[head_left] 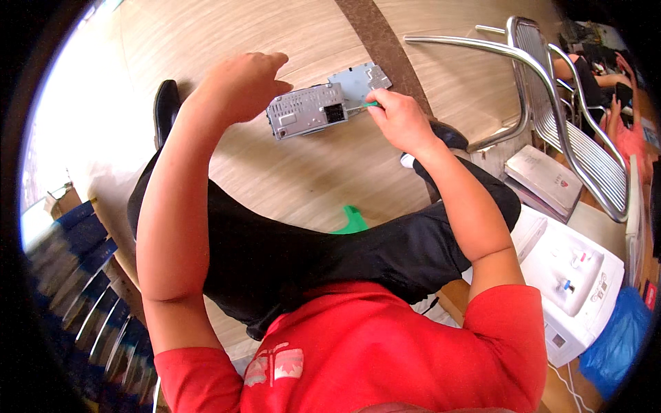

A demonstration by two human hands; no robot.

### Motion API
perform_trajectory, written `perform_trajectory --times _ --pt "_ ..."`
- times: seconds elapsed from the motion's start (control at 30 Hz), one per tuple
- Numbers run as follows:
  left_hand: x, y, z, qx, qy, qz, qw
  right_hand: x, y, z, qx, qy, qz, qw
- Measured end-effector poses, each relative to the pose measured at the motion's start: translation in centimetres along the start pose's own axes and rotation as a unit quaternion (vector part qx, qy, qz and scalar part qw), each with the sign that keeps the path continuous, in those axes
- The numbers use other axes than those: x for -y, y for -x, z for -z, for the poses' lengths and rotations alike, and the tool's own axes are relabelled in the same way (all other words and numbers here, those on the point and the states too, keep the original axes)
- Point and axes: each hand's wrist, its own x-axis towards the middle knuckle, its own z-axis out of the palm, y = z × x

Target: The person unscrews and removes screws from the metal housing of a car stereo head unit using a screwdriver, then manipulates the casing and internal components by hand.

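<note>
On the floor ahead of me lies a silver metal unit (296, 115), a box shaped like a car stereo, with slotted vents and a black connector socket (334, 112) at its right end. A flat grey metal plate (354, 84) lies against its far right side. My right hand (401, 118) grips a thin screwdriver (370, 104) by its green handle. Its shaft points left at the socket end of the unit; whether the tip touches is too small to tell. My left hand (246, 84) hovers by the unit's far left corner, index finger and thumb apart, with nothing seen between them.
At the right stands a metal chair (551, 103), with another person (606, 86) beyond it. Nearer are a large book (544, 180), a white water dispenser (568, 275) and a blue plastic bag (615, 337). Part of a green object (353, 219) shows beside my legs.
</note>
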Motion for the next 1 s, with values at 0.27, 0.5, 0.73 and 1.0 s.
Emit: perform_trajectory --times 0.27,0.5,0.73,1.0 --pt "-0.6 0.3 -1.0 0.033 -0.006 0.003 0.999 -3.2 -0.2 -1.8 0.000 0.020 -0.016 1.000" --pt "-1.4 0.0 -0.8 0.049 -0.016 -0.013 0.999 -2.5 -0.6 -2.6 0.012 0.010 -0.015 1.000" --pt "-0.9 0.3 -0.9 0.036 -0.015 -0.028 0.999 -2.3 -1.0 -3.0 0.016 0.016 -0.019 1.000" --pt "-0.9 0.4 -0.8 0.045 -0.013 -0.017 0.999 -2.1 -1.3 -3.2 0.020 0.031 -0.020 0.999"
